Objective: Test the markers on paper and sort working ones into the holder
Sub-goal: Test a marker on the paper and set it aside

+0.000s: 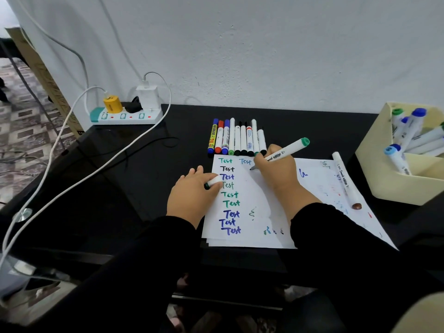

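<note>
Taking the paper (pixel 242 205) as the landmark, a power strip (pixel 125 114) sits well off to its far left against the wall, with white cables trailing from it across the black desk (pixel 134 174).

At the paper's left edge the left hand (pixel 192 193) rests on the sheet and pins it down, its fingers curled round a marker cap (pixel 212 182), white with a dark green end.

Just beyond the paper's top edge lies a row of markers (pixel 236 138), side by side and touching, apparently not yet sorted.

Over the paper's upper middle the right hand (pixel 276 173) is clamped in a writing grip on the green marker (pixel 284 152), tip on the sheet beside two green "Test" words, capped tail slanting up to the right.

On the paper's right part lies a brown marker (pixel 346 180), apart from both hands.

Well to the paper's right stands the holder (pixel 389 181), a cream box with several capped markers leaning inside.

The green marker looks light, stiff and smooth-barrelled, so I judge it could twist in a loose grip. Hold it low on the barrel to write, at mid-barrel to carry it. The cap should be pushed on square before it is dropped in the holder.
</note>
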